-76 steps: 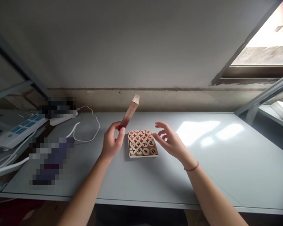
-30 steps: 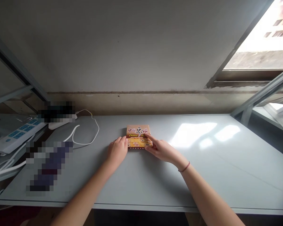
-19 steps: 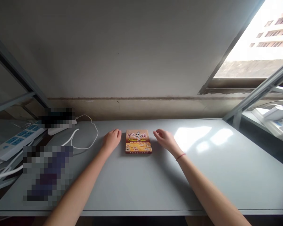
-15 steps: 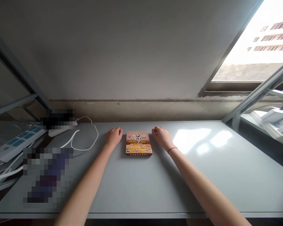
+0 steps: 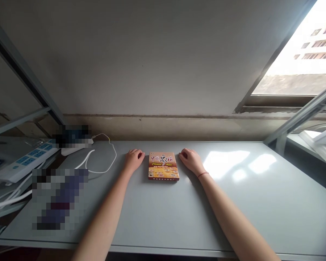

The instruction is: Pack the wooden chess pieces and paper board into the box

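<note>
A flat Chinese chess box (image 5: 163,166) lies face up on the grey table, with a red-brown top half and a yellow picture of pieces below. To its left, my left hand (image 5: 134,160) rests on the tabletop, fingers curled into a loose fist and a small gap between it and the box. On the other side my right hand (image 5: 191,161) is closed in the same way, a thin red cord round its wrist. Neither hand touches the box, and nothing shows in either fist.
A white power strip (image 5: 27,161) with blue sockets lies at the left, with a white cable (image 5: 115,156) looping nearby. Blurred-out items cover the left side of the table (image 5: 157,217). Metal frame bars (image 5: 301,116) rise at both sides, and a window is upper right.
The whole scene has shifted slightly to the right in view as my head turned a little left. Both hands and the box keep their places relative to each other.
</note>
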### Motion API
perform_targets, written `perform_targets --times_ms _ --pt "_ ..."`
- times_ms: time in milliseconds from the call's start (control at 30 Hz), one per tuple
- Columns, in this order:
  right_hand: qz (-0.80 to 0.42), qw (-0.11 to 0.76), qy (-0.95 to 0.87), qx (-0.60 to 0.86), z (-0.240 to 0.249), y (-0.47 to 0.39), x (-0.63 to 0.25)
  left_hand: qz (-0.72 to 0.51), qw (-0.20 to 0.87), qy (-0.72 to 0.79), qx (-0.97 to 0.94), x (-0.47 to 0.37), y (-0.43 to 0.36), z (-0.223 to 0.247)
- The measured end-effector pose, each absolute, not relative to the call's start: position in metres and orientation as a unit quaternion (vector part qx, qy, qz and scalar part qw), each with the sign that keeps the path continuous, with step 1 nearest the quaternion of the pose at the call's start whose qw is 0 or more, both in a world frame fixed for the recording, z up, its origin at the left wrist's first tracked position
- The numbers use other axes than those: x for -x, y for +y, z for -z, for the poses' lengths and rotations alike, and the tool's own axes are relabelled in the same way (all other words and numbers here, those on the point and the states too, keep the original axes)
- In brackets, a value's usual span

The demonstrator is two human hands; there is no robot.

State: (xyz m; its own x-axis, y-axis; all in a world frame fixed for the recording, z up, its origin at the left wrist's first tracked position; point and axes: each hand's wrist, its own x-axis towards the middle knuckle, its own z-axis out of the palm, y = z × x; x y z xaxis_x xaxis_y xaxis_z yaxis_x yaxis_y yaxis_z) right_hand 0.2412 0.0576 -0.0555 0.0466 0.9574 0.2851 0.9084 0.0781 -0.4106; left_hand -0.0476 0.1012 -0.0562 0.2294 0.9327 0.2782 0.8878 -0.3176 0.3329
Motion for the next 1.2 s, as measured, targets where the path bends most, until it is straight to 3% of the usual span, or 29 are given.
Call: perform_targets --times_ms 1200 --pt "-0.072 0.27 -0.692 0.666 0.0556 0.0578 -0.2428 -0.22 0.071 0.583 -0.779 0.0466 0.0982 0.0544"
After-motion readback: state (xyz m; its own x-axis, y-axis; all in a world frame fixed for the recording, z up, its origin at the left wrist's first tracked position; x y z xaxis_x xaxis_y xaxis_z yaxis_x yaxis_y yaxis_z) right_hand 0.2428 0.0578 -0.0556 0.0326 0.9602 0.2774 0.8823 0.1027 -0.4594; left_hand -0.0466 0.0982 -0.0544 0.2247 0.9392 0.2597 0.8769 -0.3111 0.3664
